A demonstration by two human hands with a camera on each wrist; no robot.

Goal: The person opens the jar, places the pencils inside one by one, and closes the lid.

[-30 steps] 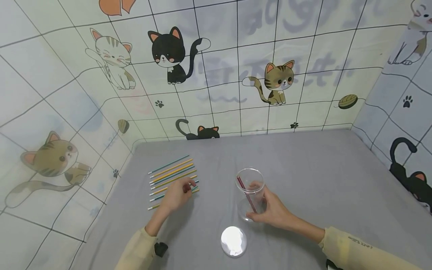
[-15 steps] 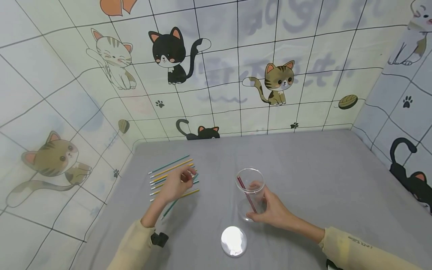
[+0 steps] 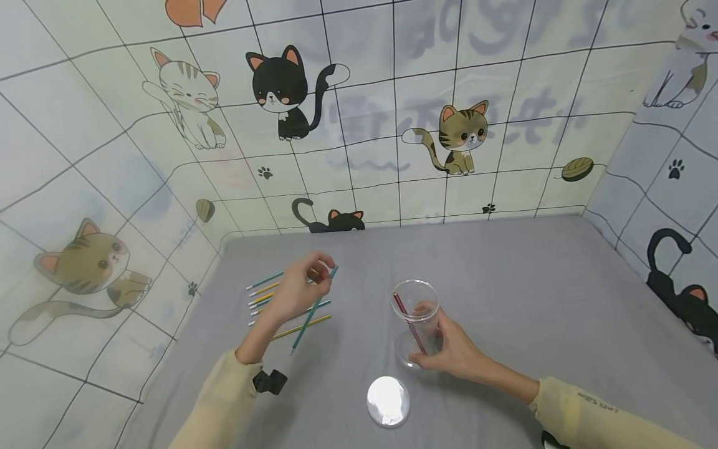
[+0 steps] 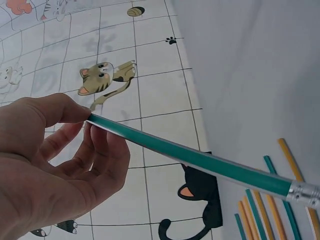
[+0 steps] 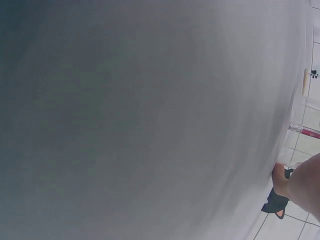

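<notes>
In the head view my left hand (image 3: 291,290) pinches a green pencil (image 3: 303,333) near one end, between thumb and forefinger. The pencil (image 4: 200,159) slants down, its metal eraser band at the lower end in the left wrist view. Underneath, several yellow and green pencils (image 3: 316,322) lie side by side on the grey cloth, partly hidden by this hand. My right hand (image 3: 460,354) grips a clear cup (image 3: 401,333) standing upright. One dark red pencil (image 3: 409,321) leans inside it. The right wrist view catches only part of the right hand (image 5: 305,185) and the red pencil (image 5: 311,133).
A round, shiny clear disc (image 3: 388,402) lies on the grey cloth (image 3: 521,287) in front of the cup. Cat-printed, tile-patterned sheets (image 3: 370,149) rise behind and on both sides of the table.
My left hand has picked up the green pencil from the near part of the row, turned it and moved it up and away. My right hand, the cup and the red pencil stay put.
</notes>
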